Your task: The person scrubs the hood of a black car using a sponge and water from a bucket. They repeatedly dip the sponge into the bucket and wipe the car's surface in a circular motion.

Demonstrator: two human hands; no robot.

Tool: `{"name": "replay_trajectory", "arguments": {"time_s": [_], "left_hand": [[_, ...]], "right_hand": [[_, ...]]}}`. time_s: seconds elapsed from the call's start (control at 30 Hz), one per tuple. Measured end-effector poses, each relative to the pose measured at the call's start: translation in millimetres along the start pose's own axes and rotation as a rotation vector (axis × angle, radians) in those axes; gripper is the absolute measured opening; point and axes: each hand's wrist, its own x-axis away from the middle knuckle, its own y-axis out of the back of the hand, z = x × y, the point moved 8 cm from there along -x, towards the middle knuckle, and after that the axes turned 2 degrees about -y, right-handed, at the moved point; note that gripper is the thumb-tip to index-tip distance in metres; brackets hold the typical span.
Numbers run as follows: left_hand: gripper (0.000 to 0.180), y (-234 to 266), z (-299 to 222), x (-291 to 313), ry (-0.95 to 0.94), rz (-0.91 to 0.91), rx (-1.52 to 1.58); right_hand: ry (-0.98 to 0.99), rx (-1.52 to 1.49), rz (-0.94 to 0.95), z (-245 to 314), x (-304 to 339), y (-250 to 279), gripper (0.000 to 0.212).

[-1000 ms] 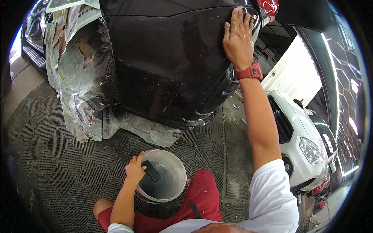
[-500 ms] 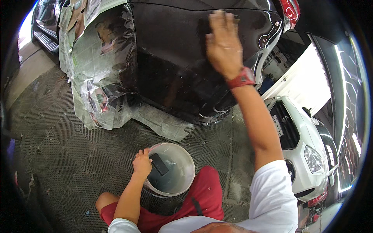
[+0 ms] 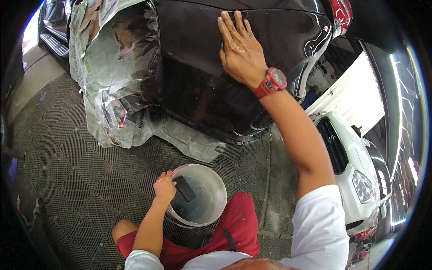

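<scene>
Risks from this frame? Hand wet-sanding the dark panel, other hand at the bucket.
1. The right hand presses flat on the glossy dark car panel, its wrist watch close by: the watch might scratch the finish.
2. The left hand grips the rim of the white bucket beside the red-clad knee: it may tip.
3. The masking newspaper looks wet and could sag.

Glossy dark car body panel [image 3: 198, 85]: fills upper centre of the frame, wet, reflective, curved, its left edge masked with newspaper.
Round pale plastic bucket [image 3: 211, 216]: lower centre, upright on the floor, holding water.
Dark flat rectangular block [image 3: 185, 188]: inside the bucket, tilted, near its left rim.
</scene>
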Motion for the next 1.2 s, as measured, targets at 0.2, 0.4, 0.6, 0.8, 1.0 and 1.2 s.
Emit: {"name": "replay_trajectory", "arguments": {"time_s": [0.2, 0.4, 0.6, 0.8, 1.0, 1.2], "left_hand": [[0.048, 7.2, 9.9, 3.2, 0.032, -0.011, 0.000], [0.048, 3.2, 3.0, -2.3, 0.026, 0.015, -0.013], [0.045, 9.8, 5.3, 3.4, 0.036, -0.023, 0.011], [0.047, 4.1, 4.7, -1.2, -0.003, -0.023, 0.016], [0.048, 8.6, 4.2, 2.1, 0.007, -0.029, 0.031], [0.047, 16.3, 9.2, -0.4, 0.030, -0.027, 0.016]], "right_hand": [[-0.053, 0.123, -0.032, -54.0, 12.2, 42.3, 0.076], [0.062, -0.020, 0.036, -13.7, -3.8, 8.0, 0.074], [-0.102, 0.088, -0.061, -60.9, 18.3, 41.6, 0.077], [0.088, -0.054, 0.015, -0.5, 1.6, 1.6, 0.070], [-0.132, 0.261, -0.171, -97.4, 31.5, 65.3, 0.072], [0.082, 0.032, 0.002, -33.1, 15.3, 30.6, 0.072]]}}
